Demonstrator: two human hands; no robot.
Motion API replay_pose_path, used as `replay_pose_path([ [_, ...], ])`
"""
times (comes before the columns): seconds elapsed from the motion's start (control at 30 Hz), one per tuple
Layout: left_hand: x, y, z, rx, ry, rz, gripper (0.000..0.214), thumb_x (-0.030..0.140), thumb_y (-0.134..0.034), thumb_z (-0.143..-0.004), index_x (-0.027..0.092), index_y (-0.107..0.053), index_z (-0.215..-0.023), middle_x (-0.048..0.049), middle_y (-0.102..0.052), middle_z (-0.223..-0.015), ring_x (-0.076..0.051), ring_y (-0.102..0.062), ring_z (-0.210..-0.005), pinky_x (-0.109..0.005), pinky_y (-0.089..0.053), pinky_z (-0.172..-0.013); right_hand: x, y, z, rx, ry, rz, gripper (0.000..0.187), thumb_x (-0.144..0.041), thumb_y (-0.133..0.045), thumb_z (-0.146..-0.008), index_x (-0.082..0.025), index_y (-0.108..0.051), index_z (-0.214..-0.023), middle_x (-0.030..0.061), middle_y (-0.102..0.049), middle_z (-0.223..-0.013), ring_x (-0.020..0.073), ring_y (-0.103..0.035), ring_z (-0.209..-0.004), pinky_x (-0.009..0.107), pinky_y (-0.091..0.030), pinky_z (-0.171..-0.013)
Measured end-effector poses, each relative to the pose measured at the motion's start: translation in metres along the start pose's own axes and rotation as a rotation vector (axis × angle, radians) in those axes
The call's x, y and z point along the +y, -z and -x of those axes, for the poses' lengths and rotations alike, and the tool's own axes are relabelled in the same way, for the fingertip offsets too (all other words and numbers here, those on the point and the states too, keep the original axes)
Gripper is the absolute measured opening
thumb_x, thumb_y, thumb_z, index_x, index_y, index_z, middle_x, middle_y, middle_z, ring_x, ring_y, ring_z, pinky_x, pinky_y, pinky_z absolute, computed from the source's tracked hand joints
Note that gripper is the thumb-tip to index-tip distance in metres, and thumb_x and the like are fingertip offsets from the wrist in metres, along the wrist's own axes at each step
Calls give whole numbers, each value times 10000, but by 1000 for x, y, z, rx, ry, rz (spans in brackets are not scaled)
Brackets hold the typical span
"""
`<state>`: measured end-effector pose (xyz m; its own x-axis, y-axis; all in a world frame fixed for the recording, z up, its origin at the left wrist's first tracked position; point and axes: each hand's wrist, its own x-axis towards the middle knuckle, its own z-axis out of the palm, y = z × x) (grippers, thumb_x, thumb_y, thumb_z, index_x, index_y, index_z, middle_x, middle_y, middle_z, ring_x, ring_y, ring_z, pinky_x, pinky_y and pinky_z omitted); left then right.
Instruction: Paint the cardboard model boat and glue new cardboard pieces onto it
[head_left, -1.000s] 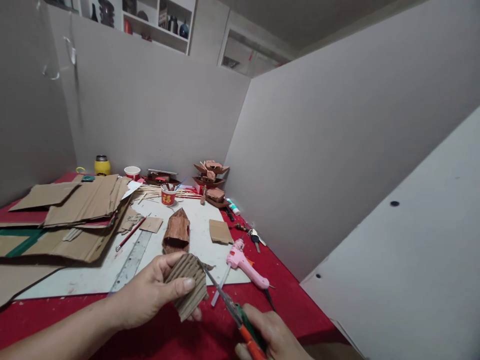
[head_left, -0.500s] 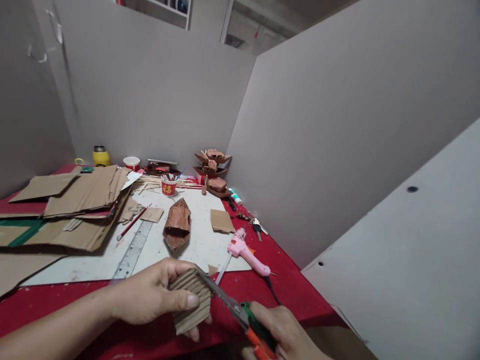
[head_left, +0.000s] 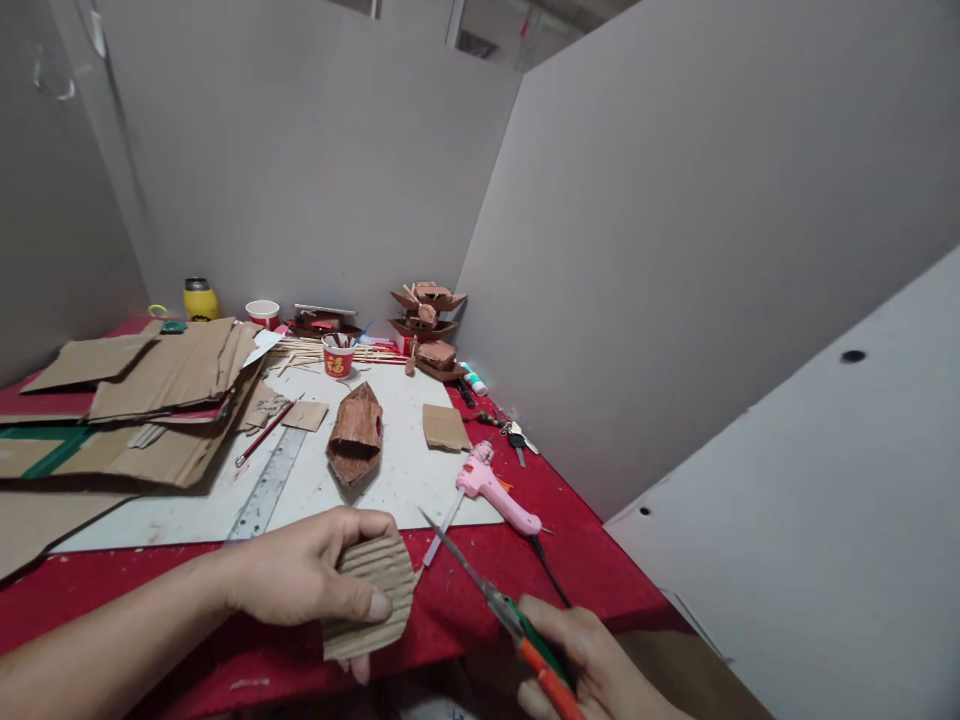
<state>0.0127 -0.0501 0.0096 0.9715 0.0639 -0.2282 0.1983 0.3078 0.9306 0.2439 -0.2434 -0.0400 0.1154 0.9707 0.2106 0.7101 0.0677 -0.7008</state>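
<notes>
My left hand (head_left: 315, 570) pinches a small piece of corrugated cardboard (head_left: 375, 590), its ridged side up and the thumb across it. In my right hand (head_left: 592, 655) is a pair of scissors (head_left: 491, 595) with green and orange handles. The blades look closed and point up and left, apart from the cardboard. Beyond my left hand, a brown model boat (head_left: 355, 437) with a curved roof rests on the white board (head_left: 405, 490). A pink glue gun (head_left: 495, 490) lies to the right, its glue stick pointing toward the cardboard.
Cardboard sheets (head_left: 172, 385) are piled at the left, beside a pencil (head_left: 262, 433) and a steel ruler (head_left: 268, 485). A paper cup (head_left: 338, 357), several model boats (head_left: 427, 325) and a yellow bottle (head_left: 200, 300) stand at the back. Keys (head_left: 519, 440) lie near the right grey partition (head_left: 675, 250).
The scissors have drawn back to the right, away from the cardboard's edge, and their blades have come together. My left hand has shifted slightly left with the cardboard.
</notes>
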Motion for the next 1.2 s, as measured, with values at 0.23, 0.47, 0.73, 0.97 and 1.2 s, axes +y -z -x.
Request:
replay_pose_path([
  [0.23, 0, 3, -2, 118, -12, -6, 257, 311, -774, -723, 163, -594, -831, 10, -681, -689, -83, -603, -452, -177, -457, -457, -26, -4, -31, -137, -71, -500, 389, -565, -627, -795, -202, -490, -760, -49, -410, -620, 102, -350, -528, 210, -328, -460],
  [0.47, -8, -1, -1, 73, 24, -49, 279, 296, -784, -708, 172, -599, -876, 15, -668, -715, -81, -597, -499, -164, -455, -463, -62, -24, -71, -67, 25, -423, 218, -343, -711, -797, -201, -571, -887, -19, -554, -752, 117, -486, -619, 213, -435, -545],
  [0.73, 2, 19, -8, 404, -297, 89, 321, 317, -805, -685, 169, -594, -876, -10, -693, -762, -123, -619, -611, -220, -515, -530, -61, -41, -80, 409, -40, -575, 279, -410, -688, -818, -223, -484, -853, -17, -576, -780, 119, -617, -508, 243, -548, -500],
  [0.97, -5, 9, -13, 425, -357, 118, 287, 370, -681, -824, 121, -709, -965, -86, -748, -873, -171, -674, -740, -281, -522, -729, -57, -64, -80, 330, -131, -778, 348, -448, -711, -786, -232, -451, -870, -19, -578, -728, 161, -668, -562, 242, -546, -489],
  [1.2, 5, 16, -8, 544, -436, 85, 270, 388, -721, -780, 128, -677, -836, -27, -679, -703, -114, -588, -582, -211, -464, -571, -34, -43, -71, 177, -20, -339, 233, -350, -708, -755, -204, -527, -769, -47, -499, -614, 128, -505, -548, 218, -452, -508],
])
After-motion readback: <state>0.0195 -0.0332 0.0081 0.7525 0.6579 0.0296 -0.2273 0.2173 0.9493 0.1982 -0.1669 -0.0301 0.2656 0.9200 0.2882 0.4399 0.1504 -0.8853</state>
